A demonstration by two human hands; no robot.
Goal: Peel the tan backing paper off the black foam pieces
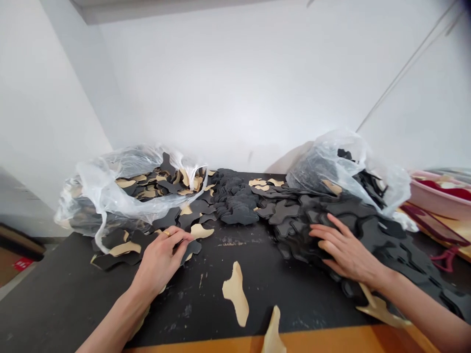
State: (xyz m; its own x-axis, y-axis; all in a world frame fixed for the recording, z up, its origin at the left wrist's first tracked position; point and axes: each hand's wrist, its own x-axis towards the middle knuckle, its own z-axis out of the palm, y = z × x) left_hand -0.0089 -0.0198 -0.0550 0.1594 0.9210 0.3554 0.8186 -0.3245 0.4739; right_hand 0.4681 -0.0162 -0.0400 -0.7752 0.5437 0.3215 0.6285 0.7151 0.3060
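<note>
Head view: left hand [162,260] half-curled against a black cutout [193,249], grip unclear; right hand [346,247] spread open, pressing on a black pile [371,230]!

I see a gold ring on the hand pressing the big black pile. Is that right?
Not quite. The gold ring is on the left hand, not on the right hand pressing the black pile. The head view shows it.

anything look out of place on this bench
Yes: a tan cutout lies alone on the black tabletop, apart from the piles, and another cutout sits across the orange front edge, partly off the black surface.
</note>
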